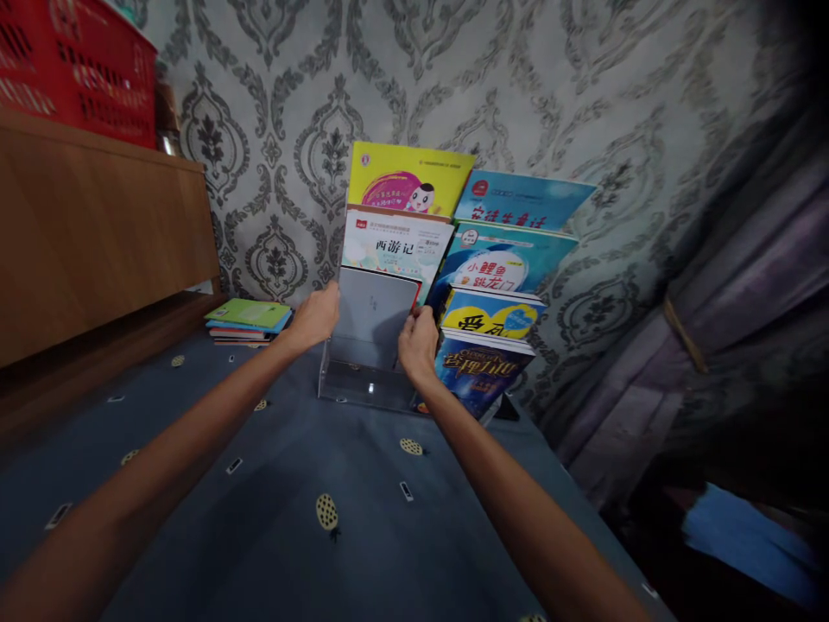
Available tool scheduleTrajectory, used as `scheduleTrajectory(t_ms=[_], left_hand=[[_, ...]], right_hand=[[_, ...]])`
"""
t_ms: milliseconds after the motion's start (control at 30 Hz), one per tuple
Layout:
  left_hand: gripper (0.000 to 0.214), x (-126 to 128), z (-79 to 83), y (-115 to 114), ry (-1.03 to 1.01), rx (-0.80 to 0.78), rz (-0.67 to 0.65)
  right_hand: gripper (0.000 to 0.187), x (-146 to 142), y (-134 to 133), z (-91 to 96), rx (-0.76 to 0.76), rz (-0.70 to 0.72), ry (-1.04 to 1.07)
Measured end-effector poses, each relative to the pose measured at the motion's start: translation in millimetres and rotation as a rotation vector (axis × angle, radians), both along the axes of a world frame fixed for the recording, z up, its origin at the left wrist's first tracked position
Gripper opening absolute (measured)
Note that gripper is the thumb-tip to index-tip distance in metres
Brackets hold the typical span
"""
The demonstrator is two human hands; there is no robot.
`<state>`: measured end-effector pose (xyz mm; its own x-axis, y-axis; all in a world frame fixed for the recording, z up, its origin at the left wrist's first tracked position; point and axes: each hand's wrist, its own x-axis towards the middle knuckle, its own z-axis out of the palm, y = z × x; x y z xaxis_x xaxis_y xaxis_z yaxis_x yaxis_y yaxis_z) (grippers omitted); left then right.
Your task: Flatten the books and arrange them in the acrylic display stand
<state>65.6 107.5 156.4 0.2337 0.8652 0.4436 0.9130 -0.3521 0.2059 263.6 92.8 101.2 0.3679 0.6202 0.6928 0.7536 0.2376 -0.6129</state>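
patterned wall closes off the far side; dark blue cloth with a pineapple print spreads up to it. wooden cabinet bounds the left, gathered curtain the right. red basket sits on the cabinet top.

transparent stand stands on the cloth close to the wall, books in two columns, stepped back to front. left column: yellow book at the rear, white book before it, grey-covered book foremost. right column, front: dark blue book. low stack of books lies flat, well left of the stand.

key relation: the grey-covered book lies directly between the hands, long axis up-down, top seemingly leaning back toward the white book. left hand is at its left edge, right hand at its right edge and a little lower; neither is nearer. grip: fingers of both curled in, book apparently pinched by its side edges; fingertips behind it hidden. lower end is near the stand's front lip; cannot tell whether it rests on the base. room: right hand is tight against the right column; cloth opens leftward and toward the person.
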Motion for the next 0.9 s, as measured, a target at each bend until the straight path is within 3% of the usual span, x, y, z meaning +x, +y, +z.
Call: scheduleTrajectory(t_ms=[400,900], left_hand=[[0.03,4.0,5.7,-9.5,-0.008,-0.042,0.022],[0.031,-3.9,0.9,-8.9,0.032,-0.001,0.008]], right_hand=[[0.009,-4.7,-0.9,-2.5,0.027,0.001,-0.012],[0.018,-3.8,-5.3,-5.4,0.046,0.034,0.033]])
